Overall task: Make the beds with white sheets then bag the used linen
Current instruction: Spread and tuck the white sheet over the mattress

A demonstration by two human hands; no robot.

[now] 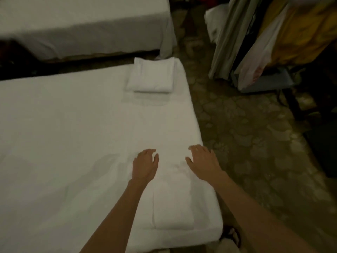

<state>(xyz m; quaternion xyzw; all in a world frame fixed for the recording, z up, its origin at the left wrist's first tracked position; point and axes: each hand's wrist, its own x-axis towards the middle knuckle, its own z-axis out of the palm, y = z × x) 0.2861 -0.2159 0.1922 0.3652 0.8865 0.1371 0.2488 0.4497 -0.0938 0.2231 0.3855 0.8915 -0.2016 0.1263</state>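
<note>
On the near bed (63,134), seen from the head camera, a white sheet lies smooth across the mattress, and both bare hands reach out over its right-hand part. Left hand (145,164) lies palm down with its fingers loosely spread and slightly bent, gripping nothing; whether the fingertips touch the cloth I cannot tell. Right hand (204,161) is likewise palm down with fingers fanned apart, holding nothing, close to the bed's right edge. Between the two forearms, nearer the camera, a folded white sheet (173,209) rests flat on the bed, with its far end running up between the hands. Farther along the same edge, another folded white linen stack (151,75) sits near the bed's far corner. Beyond a dark gap stands a second bed (82,24), also covered in white. To the right, across the patterned floor (246,143), a housekeeping cart (269,83) carries a yellow bag (306,33) and a hanging pale plastic bag (255,61).
</note>
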